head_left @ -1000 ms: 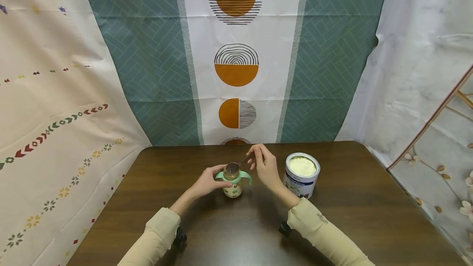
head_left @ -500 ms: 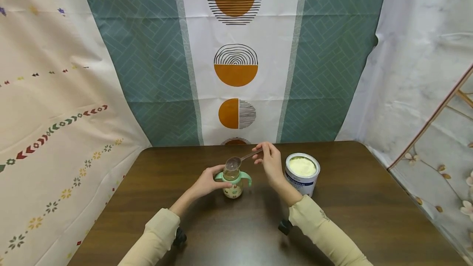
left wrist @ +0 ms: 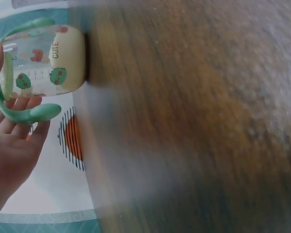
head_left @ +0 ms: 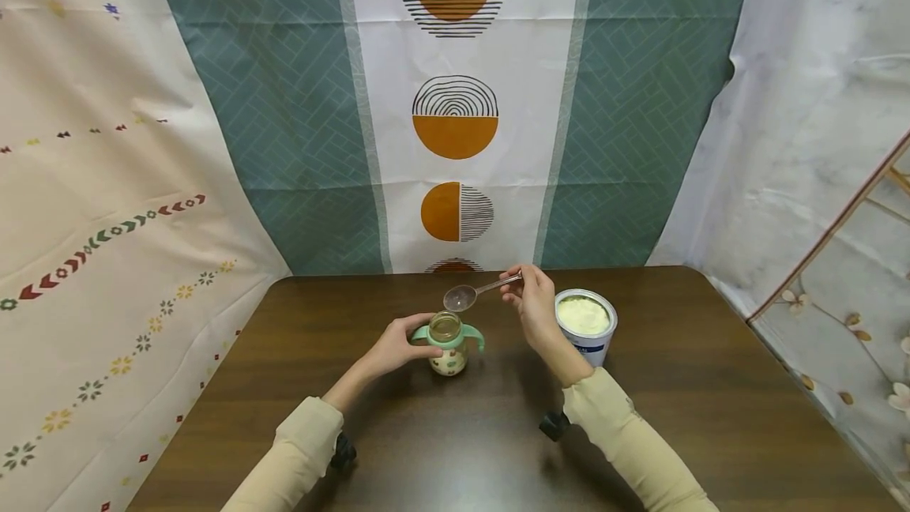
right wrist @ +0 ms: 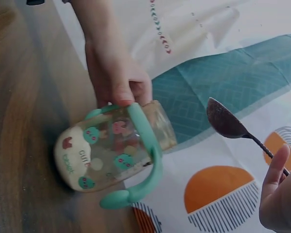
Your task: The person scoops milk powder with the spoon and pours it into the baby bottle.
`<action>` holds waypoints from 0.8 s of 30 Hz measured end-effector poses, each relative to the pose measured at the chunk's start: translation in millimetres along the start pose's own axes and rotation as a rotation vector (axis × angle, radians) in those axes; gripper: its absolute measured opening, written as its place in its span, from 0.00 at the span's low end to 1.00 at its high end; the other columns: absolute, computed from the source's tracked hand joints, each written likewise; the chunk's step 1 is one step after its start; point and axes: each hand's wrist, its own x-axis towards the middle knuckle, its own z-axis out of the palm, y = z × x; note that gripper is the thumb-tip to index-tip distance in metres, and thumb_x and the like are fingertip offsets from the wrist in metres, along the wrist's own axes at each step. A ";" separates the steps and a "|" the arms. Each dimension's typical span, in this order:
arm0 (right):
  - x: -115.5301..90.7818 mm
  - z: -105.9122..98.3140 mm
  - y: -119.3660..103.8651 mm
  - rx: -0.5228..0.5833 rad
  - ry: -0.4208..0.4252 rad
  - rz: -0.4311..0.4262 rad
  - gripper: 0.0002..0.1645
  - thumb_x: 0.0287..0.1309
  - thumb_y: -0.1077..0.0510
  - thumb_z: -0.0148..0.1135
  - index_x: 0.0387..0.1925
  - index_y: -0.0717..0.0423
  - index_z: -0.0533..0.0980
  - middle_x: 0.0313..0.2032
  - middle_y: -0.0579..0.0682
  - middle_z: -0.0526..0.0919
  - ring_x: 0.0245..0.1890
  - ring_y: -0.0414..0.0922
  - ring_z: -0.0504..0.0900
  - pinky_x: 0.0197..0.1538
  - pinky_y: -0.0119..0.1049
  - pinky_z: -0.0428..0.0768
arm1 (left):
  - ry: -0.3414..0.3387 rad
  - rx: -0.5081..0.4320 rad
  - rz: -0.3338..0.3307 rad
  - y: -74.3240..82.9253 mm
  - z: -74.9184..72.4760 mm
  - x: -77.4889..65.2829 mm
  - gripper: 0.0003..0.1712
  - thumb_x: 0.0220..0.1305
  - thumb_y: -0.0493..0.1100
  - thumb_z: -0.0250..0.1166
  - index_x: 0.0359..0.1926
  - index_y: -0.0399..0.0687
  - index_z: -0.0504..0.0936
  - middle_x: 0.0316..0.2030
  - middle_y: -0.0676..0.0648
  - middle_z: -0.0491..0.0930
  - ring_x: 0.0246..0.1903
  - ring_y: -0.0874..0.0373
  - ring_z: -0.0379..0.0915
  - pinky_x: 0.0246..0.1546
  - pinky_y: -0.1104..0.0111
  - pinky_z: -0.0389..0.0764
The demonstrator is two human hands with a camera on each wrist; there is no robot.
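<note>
My left hand [head_left: 393, 350] grips a clear baby bottle [head_left: 448, 360] around its green collar, thumb in front and fingers behind. The bottle stands uncapped on the table, with two green handles and "CUTE" printed on its side. Pale cream contents fill its bottom in the left wrist view. Above and slightly right of the bottle's mouth, my right hand [head_left: 536, 308] pinches the handle of a spoon [head_left: 460, 299]. The deep bowl of the spoon looks bare in the head view. In the right wrist view, the bowl hangs apart from the bottle's neck [right wrist: 162, 127].
An uncapped tin [head_left: 592, 351] of pale powder [head_left: 583, 314] stands right of my right hand, its lower side partly hidden by my forearm. The brown wooden table [head_left: 455, 441] ends at a patterned cloth hanging [head_left: 455, 172] behind. More cloth hangs at both sides.
My right hand has lifted the spoon from the bottle's mouth, up and to the right, and the bowl has turned. The left hand and bottle have stayed in place.
</note>
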 end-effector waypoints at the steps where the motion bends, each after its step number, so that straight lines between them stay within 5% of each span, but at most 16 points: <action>1: 0.3 -1.1 -1.5 0.004 0.001 -0.004 0.17 0.75 0.59 0.36 0.33 0.60 0.69 0.31 0.50 0.79 0.24 0.37 0.76 0.27 0.25 0.75 | 0.000 -0.003 -0.002 0.1 0.0 -0.3 0.38 0.51 0.47 0.76 0.63 0.45 0.73 0.55 0.45 0.80 0.52 0.56 0.78 0.51 0.73 0.76; 24: 9.7 -40.2 -42.5 0.094 0.064 0.003 0.18 0.76 0.56 0.34 0.34 0.57 0.70 0.31 0.46 0.78 0.25 0.37 0.75 0.30 0.22 0.76 | 0.027 -0.038 0.003 -0.6 -3.0 -4.3 0.36 0.52 0.46 0.75 0.61 0.43 0.76 0.57 0.42 0.79 0.56 0.49 0.76 0.53 0.67 0.77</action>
